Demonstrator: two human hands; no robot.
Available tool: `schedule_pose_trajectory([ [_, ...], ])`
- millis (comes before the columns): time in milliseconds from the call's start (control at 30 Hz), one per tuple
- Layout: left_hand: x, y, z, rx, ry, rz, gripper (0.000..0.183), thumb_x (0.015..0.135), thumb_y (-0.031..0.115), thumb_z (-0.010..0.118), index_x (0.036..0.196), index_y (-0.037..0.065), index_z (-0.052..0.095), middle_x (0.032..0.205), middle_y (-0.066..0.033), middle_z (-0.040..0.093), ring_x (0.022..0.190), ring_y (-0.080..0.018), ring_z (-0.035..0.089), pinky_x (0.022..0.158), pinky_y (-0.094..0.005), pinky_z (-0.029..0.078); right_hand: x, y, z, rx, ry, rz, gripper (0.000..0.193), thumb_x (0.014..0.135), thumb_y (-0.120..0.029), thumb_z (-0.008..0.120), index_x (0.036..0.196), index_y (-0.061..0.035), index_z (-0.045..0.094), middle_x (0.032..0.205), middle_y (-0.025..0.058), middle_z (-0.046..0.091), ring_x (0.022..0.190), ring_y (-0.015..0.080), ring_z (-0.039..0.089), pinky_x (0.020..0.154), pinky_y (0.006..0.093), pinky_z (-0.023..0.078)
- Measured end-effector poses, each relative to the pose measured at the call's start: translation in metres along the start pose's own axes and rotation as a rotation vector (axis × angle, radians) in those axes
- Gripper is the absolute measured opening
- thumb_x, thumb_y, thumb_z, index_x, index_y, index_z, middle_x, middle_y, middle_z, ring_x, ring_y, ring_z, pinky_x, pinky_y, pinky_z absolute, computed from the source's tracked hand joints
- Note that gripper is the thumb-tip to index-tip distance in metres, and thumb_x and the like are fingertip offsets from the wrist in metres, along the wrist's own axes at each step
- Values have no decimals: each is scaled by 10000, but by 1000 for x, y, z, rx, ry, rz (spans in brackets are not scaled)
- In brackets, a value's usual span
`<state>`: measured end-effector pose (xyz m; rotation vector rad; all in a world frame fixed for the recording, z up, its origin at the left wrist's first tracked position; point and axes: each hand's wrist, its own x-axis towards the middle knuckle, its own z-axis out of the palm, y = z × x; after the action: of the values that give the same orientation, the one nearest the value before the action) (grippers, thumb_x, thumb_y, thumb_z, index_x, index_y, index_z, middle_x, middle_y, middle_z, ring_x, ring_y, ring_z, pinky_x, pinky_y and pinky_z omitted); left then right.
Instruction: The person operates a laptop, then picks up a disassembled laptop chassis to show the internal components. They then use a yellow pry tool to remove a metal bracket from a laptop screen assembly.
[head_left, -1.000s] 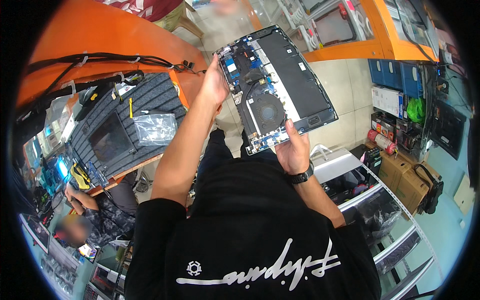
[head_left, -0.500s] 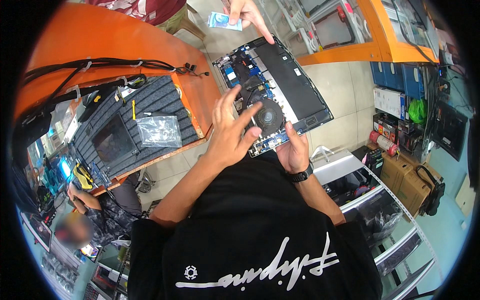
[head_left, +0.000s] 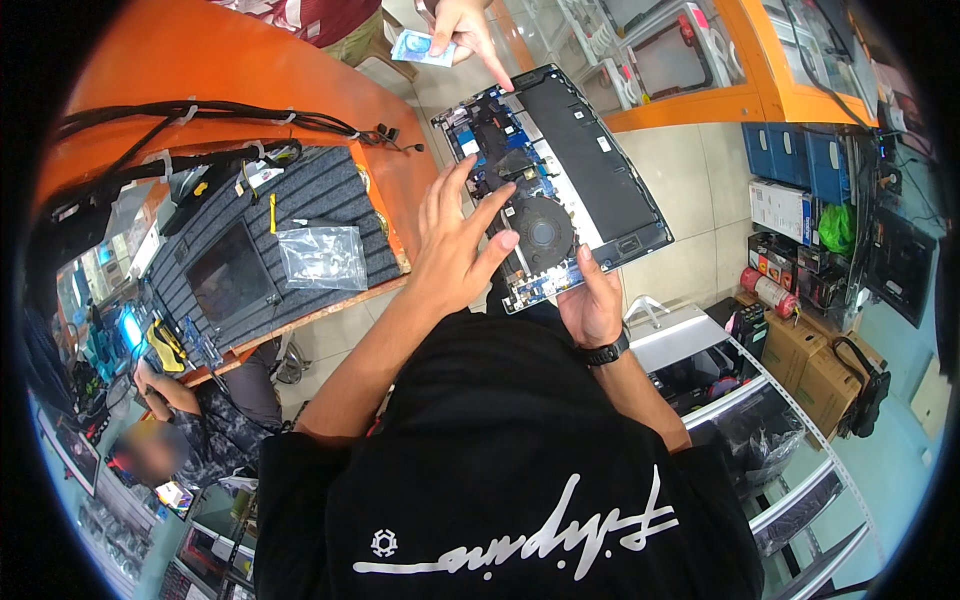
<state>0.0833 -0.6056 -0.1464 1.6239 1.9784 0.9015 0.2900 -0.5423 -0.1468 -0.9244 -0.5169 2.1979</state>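
Opened laptop (head_left: 562, 180) held one-handed

The laptop is angled at upper centre, its fan (head_left: 543, 234) exposed. The right hand (head_left: 597, 312) pinches its lower edge, thumb on top, other fingers hidden. The left hand (head_left: 447, 245), empty, spreads its fingers over the left side; contact is unclear. Top centre, another person's hand (head_left: 464, 28) holds a blue slip (head_left: 416, 48).

The scene is bright, with rather even light. A small blue-white light (head_left: 131, 328) glows at far left, and the crinkled clear plastic bag (head_left: 322, 257) shows some glare. Straight edges bend toward the black rim; at lower left, one person's head (head_left: 155, 452) is blurred.
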Motion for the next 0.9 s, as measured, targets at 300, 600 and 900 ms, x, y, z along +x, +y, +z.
schedule_pose_trajectory([
  [300, 44, -20, 7, -39, 51, -318, 613, 1109, 574, 379, 1426, 131, 660, 1629, -230, 356, 1517, -434, 284, 1240, -584, 208, -7, -1, -2, 12, -10, -8, 500, 1080, -180, 599, 1530, -20, 453, 1489, 139, 586, 1361, 260, 581, 1130, 463, 481],
  [600, 38, -17, 1, -142, -26, -198, 676, 1117, 605, 276, 1459, 154, 646, 1647, -210, 346, 1532, -424, 259, 1261, -572, 158, -10, 0, -10, 23, -18, 0, 496, 1079, -183, 602, 1524, -17, 460, 1482, 141, 591, 1351, 259, 589, 1121, 461, 490],
  [900, 26, -25, 2, -249, 120, -229, 645, 1134, 542, 283, 1437, 94, 634, 1582, -204, 433, 1477, -394, 354, 1241, -513, 233, -14, -2, -18, 19, -7, -23, 536, 1078, -216, 604, 1535, 17, 446, 1505, 164, 577, 1381, 288, 572, 1148, 488, 468],
])
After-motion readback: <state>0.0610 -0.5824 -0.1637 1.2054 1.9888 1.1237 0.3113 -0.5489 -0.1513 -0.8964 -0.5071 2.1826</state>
